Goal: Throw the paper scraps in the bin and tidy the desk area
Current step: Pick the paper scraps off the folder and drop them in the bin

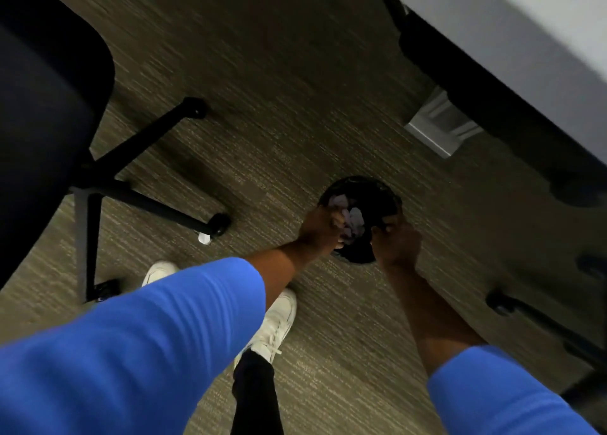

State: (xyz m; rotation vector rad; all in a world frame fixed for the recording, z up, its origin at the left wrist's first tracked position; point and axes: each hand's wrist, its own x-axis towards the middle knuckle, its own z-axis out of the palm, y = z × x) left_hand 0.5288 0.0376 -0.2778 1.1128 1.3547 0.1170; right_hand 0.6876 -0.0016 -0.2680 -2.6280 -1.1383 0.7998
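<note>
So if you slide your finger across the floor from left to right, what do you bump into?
Black chair → small paper scrap by its wheel → white shoe → left hand → black bin with paper inside → right hand → grey desk foot.

We're in an office here. Striped, low-pile carpet (pixel 295 73) runs under everything. Left of the grip, a black swivel chair (pixel 49 106) stands on its star base with castors (pixel 219 223). Above and to the right of the grip, a pale tabletop (pixel 525 24) edge juts in, its grey metal leg foot (pixel 440 126) planted on the carpet. At the grip itself sits a small black wastepaper bin (pixel 377 191).
</note>
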